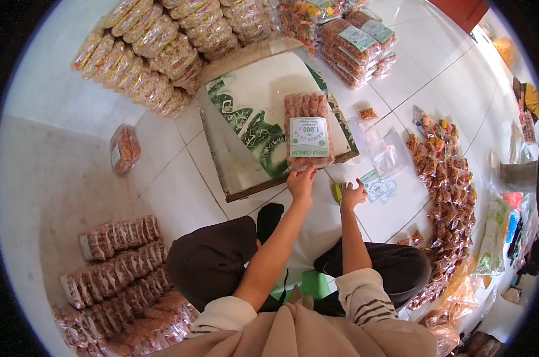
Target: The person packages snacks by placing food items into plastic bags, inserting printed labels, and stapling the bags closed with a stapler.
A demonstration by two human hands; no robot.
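A clear bag of reddish-brown snacks (307, 110) with a white and green label lies on a low board-like stand (245, 172). My left hand (302, 183) pinches the near end of this bag, its fingers closed on the plastic. To its right, my right hand (354, 195) is closed at a small yellow-green tool (338, 191), which it partly hides. Paper labels (379, 187) lie on the floor just beside my right hand, with clear empty plastic bags (391, 156) beyond them. A single small snack packet (368, 113) sits farther off.
Stacked snack bags (156, 47) stand at the back left, labelled packs (358, 44) at the back right. A long heap of small packets (445, 190) runs along the right. Wrapped rows (121, 273) lie front left; one pack (125, 149) is by the wall.
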